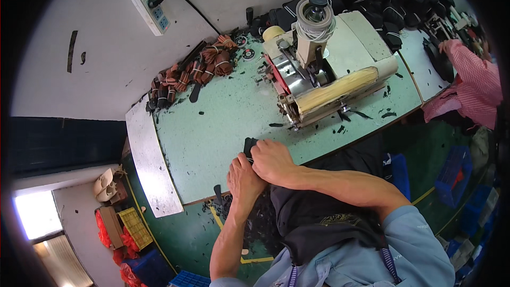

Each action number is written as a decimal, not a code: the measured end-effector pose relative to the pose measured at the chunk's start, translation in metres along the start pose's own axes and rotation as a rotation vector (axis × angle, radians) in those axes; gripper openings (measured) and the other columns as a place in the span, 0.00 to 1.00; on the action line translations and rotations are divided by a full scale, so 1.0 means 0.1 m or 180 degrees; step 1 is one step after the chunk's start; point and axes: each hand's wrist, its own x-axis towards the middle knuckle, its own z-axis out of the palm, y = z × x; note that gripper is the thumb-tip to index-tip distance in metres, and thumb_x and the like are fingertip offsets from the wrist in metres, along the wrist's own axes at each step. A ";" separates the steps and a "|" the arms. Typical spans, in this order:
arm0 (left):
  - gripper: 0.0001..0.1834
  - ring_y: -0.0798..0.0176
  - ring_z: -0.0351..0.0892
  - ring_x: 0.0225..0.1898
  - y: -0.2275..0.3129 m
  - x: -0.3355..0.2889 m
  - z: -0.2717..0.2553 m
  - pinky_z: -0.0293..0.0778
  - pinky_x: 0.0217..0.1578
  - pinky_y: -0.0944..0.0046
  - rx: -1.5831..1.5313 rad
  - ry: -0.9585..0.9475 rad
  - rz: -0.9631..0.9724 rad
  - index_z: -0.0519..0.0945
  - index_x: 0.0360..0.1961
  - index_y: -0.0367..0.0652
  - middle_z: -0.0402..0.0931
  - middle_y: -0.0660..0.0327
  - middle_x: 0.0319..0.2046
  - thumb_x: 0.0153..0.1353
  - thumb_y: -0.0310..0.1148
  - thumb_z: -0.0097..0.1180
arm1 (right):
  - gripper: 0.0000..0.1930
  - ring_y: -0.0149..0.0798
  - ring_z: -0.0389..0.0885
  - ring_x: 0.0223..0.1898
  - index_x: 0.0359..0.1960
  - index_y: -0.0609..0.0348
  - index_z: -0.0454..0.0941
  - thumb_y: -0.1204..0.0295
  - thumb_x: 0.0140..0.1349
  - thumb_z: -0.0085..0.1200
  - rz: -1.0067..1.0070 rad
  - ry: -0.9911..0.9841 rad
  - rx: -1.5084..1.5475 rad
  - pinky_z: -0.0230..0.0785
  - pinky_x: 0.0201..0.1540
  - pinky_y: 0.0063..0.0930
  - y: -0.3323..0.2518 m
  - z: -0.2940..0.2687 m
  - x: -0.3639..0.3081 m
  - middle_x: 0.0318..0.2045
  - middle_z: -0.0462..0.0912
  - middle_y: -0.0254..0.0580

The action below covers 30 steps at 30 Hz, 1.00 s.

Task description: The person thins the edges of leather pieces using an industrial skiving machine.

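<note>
Apparently for steadiness, the left hand [245,179] and right hand [274,162] share a snug grip on a black bundle [249,145] over the counter [204,138].

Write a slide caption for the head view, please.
Left hand and right hand hold a black piece at the edge of a green tabletop, near a beige machine.

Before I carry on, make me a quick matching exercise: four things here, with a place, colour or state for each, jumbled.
1. Power strip
2. Machine
3. Bundles tied with bands
4. Black piece

A. Gripped between the left hand and right hand
B. Reddish-brown, heaped along the wall
C. Against the wall, black plug inserted
D. Cream-coloured, on the green tabletop

Pairs: 1-C, 2-D, 3-B, 4-A
</note>
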 end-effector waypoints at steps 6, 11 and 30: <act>0.28 0.44 0.72 0.47 0.11 0.00 0.11 0.71 0.45 0.53 0.0464 0.0821 0.0604 0.67 0.45 0.35 0.70 0.47 0.43 0.48 0.38 0.64 | 0.11 0.47 0.76 0.34 0.24 0.60 0.75 0.64 0.56 0.53 0.0493 -0.0535 0.0479 0.68 0.40 0.37 0.04 0.02 -0.01 0.27 0.77 0.48; 0.49 0.42 0.74 0.46 0.05 -0.03 0.07 0.74 0.45 0.51 0.0208 0.0987 0.1031 0.64 0.59 0.33 0.73 0.46 0.43 0.34 0.38 0.73 | 0.14 0.29 0.61 0.21 0.19 0.52 0.66 0.66 0.65 0.43 0.2599 -0.1657 0.4705 0.60 0.34 0.28 0.31 -0.48 -0.04 0.15 0.62 0.25; 0.60 0.50 0.66 0.62 0.09 -0.36 -0.23 0.60 0.63 0.59 -0.3135 -0.3315 -0.0050 0.57 0.68 0.32 0.67 0.46 0.61 0.33 0.44 0.73 | 0.14 0.23 0.63 0.25 0.30 0.56 0.69 0.64 0.73 0.42 0.1177 -0.2389 0.5037 0.61 0.30 0.20 0.63 -1.32 -0.61 0.25 0.67 0.26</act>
